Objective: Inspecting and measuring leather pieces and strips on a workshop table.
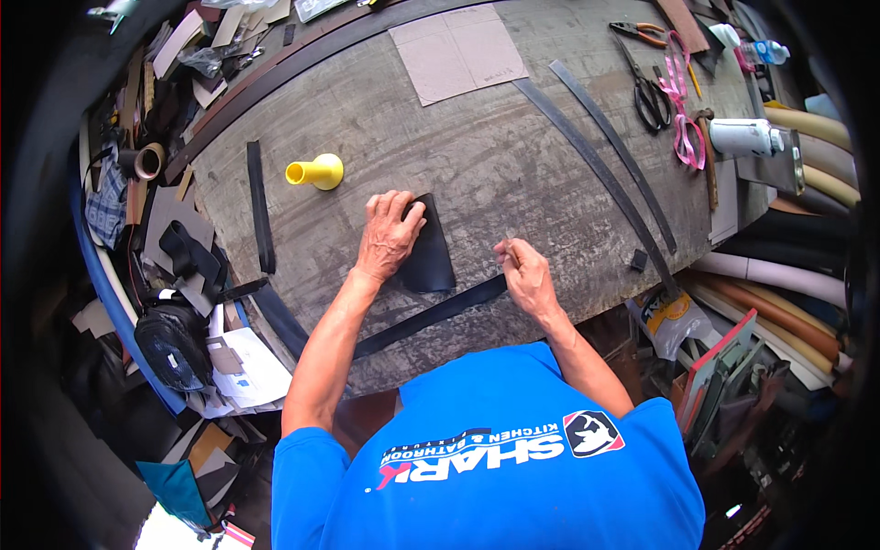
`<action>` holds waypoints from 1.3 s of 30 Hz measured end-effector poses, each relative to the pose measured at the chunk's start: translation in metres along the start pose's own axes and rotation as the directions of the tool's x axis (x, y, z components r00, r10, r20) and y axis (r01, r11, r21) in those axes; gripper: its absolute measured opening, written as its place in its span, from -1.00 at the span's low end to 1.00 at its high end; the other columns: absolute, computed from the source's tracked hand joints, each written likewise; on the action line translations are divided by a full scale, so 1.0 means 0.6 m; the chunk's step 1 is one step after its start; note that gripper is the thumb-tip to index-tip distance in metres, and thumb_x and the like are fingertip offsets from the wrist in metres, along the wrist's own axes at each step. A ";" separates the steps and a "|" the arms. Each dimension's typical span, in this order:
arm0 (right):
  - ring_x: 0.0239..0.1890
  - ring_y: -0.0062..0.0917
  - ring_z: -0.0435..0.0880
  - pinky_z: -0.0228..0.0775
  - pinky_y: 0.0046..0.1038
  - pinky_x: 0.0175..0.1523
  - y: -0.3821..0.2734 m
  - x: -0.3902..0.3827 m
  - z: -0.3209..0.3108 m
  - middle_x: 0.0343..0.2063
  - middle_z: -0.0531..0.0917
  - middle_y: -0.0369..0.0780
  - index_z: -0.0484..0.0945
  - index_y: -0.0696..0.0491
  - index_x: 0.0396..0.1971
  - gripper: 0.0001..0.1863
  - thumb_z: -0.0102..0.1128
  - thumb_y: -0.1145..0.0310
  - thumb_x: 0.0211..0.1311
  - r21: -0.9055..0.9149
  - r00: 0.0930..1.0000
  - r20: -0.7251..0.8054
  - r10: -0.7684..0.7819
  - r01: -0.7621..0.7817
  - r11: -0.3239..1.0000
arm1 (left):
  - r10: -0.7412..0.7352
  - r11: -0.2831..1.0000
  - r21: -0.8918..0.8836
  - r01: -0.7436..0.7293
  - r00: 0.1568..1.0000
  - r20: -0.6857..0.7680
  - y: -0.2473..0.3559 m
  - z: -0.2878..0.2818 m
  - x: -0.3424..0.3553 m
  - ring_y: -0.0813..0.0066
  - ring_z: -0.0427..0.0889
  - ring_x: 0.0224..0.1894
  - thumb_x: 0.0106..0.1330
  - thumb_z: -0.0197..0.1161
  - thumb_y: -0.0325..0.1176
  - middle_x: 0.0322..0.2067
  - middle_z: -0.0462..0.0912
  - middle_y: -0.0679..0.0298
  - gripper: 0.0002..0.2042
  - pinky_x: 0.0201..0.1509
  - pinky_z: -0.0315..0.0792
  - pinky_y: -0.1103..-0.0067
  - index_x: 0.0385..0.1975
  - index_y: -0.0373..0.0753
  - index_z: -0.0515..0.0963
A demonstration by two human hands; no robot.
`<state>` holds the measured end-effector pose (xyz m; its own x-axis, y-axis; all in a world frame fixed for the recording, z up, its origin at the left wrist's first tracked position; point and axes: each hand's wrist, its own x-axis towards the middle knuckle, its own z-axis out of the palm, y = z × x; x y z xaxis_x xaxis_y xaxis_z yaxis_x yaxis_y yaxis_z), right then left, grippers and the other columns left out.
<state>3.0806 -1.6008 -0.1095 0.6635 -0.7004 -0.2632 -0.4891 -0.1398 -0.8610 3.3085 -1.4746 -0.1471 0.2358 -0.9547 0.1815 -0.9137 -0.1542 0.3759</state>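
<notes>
Leaning over a scuffed grey-brown desk (344,110), a person in a blue shirt (513,486) faced the far side. Left grip (391,240): fingers bent over a flat black piece (431,257) lying mid-desk, toward the near side; could not tell whether they pinched it. Right grip (529,278): fingers curled together at the right end of a black strip (431,316) along the near edge; could not tell whether they held it.

Surface streaked and worn. Left: a yellow flared object (316,172) and a short dark strip (259,206). Far: a pale, creased sheet (458,55). Right: two long dark strips (596,158), pliers (639,34), a white bottle (741,137).

Room cluttered: rolls of material (775,277) stacked at right; black bag (172,346), papers (247,371) and scraps at left.
</notes>
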 end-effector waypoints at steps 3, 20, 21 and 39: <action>-0.37 -0.18 0.62 0.43 -0.34 -0.25 -0.013 -0.008 0.021 -0.38 0.62 -0.02 0.51 0.20 -0.29 -0.88 0.08 0.55 0.18 -0.039 0.986 0.112 0.125 -0.122 0.992 | -0.249 0.957 0.108 0.270 0.952 -0.178 -0.008 0.005 -0.061 0.18 0.40 0.04 0.15 0.30 -0.32 -0.09 0.44 0.20 -0.74 0.15 0.24 0.25 -0.18 -0.18 0.50; -0.45 -0.65 0.50 0.37 -0.52 -0.31 -0.065 0.098 0.113 -0.54 0.59 -0.29 0.53 0.18 -0.39 -0.72 0.37 0.27 0.07 -0.098 0.919 0.314 0.239 -0.219 0.971 | -0.515 0.814 0.105 0.572 0.793 -0.326 0.028 0.009 -0.149 0.18 0.44 -0.15 0.15 0.30 -0.43 -0.20 0.44 0.14 -0.85 -0.06 0.36 0.29 -0.35 -0.30 0.50; -0.49 -0.67 0.46 0.33 -0.53 -0.34 -0.065 0.100 0.114 -0.58 0.55 -0.32 0.52 0.17 -0.44 -0.73 0.37 0.28 0.07 -0.089 0.910 0.332 0.249 -0.232 0.969 | -0.514 0.814 0.104 0.572 0.792 -0.329 0.036 0.004 -0.150 0.18 0.44 -0.15 0.15 0.30 -0.43 -0.20 0.44 0.14 -0.85 -0.06 0.36 0.29 -0.35 -0.30 0.50; -0.18 -0.14 0.68 0.46 -0.15 -0.07 -0.054 0.101 0.135 -0.35 0.70 -0.07 0.35 0.05 -0.08 -0.40 0.49 0.30 -0.13 -0.282 0.967 0.186 0.173 -0.116 0.952 | -0.443 0.847 0.191 0.496 0.858 -0.260 0.067 0.005 -0.195 0.22 0.44 0.12 0.21 0.27 -0.35 0.11 0.47 0.14 -0.65 0.23 0.26 0.29 0.00 -0.27 0.55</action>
<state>3.1826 -1.5819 -0.1328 0.6625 -0.5717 -0.4840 -0.7022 -0.2491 -0.6670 3.2433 -1.3697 -0.1560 0.6934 -0.6845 0.2252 -0.7204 -0.6525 0.2351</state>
